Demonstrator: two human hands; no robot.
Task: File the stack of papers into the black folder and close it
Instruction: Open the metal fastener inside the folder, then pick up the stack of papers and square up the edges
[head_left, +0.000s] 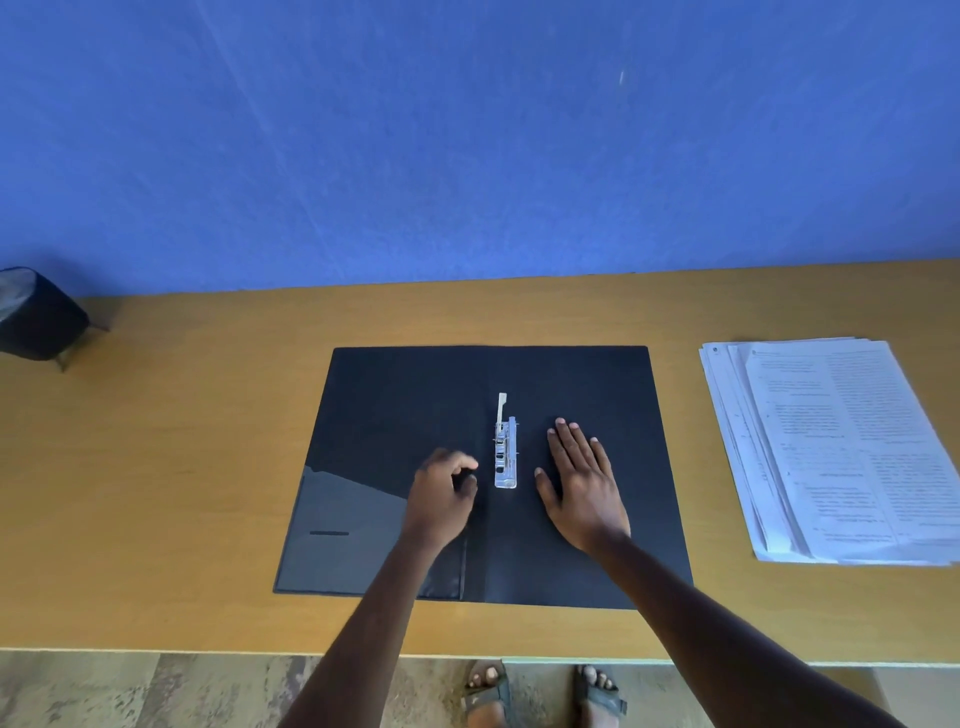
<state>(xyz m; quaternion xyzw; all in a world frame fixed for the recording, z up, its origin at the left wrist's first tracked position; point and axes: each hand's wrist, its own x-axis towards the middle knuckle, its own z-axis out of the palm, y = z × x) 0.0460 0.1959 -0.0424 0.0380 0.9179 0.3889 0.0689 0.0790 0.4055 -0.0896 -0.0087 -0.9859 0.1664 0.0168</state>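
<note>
On the tan wooden bench (208, 467) the flat black plastic folder (395, 415) lies open. The left hand (441, 493), loosely curled and grasping nothing, rests just left of the silver metal clamp (505, 449); the right hand (582, 483) presses flat beside it. Well right of that grip, the white printed paper stack (831, 447) waits unfiled, so filing and closing remain.

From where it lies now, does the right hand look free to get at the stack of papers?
Probably yes. The right hand lies flat on the open black folder, holding nothing, and only bare table shows between it and the stack of papers to its right.
</note>
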